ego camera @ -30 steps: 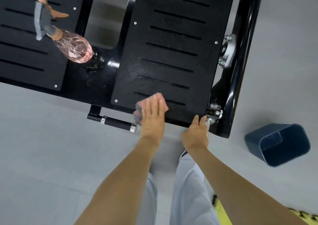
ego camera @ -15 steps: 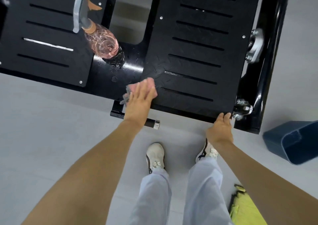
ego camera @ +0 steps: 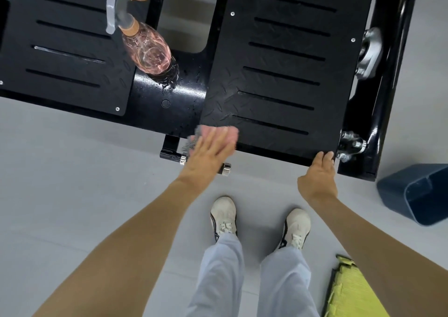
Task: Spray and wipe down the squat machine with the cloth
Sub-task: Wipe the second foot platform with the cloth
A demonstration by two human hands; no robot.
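Black steel: the right foot plate point(ego camera: 278, 74) of the squat machine point(ego camera: 392, 50), ribbed and slotted, runs up and away from my shoes.
Cloth: the pink-and-grey cloth point(ego camera: 194, 143) lies at the plate's near left corner, blurred, one edge past the lip.
Left hand: my left hand point(ego camera: 211, 149) is spread wide with straight fingers, pressing the cloth flat.
Right hand: my right hand point(ego camera: 318, 176) braces at the near right corner, fingers hooked over the plate's edge, just beside the bolts point(ego camera: 350, 144).
Spray bottle: the pink spray bottle point(ego camera: 148, 50) sits on the glossy centre beam point(ego camera: 169, 98) between the two plates, droplets around its base.
Risk, cloth: with so little of it on the plate, a stroke towards me could drag it off onto the floor point(ego camera: 72, 171) or snag it on the handle bar point(ego camera: 169, 153) below.
Risk, bottle: a wide sweep left could knock it over on that wet gloss.
Risk, knuckles: if my bracing grip slips, the bolts are what I hit.
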